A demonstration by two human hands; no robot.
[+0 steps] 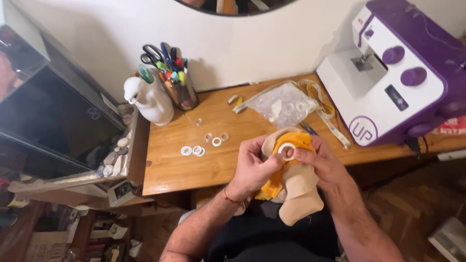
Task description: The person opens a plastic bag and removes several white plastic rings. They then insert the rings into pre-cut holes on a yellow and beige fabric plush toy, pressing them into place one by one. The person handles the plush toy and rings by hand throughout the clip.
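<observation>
Both my hands hold a soft piece of beige and orange fabric point(297, 187) over my lap, at the table's front edge. My left hand point(252, 165) grips its left side, thumb against the orange part. My right hand point(323, 162) grips the right side and presses a white plastic ring point(287, 151) onto the orange fabric with thumb and forefinger. Several loose white and clear rings point(199, 150) lie on the wooden table point(170, 170) to the left of my hands.
A white and purple sewing machine point(393, 77) stands at the right. A clear bag of rings point(283, 104) and a measuring tape point(335, 126) lie behind my hands. A pen cup with scissors point(177, 77) and a white figure point(148, 99) stand back left, beside a glass tank point(58, 116).
</observation>
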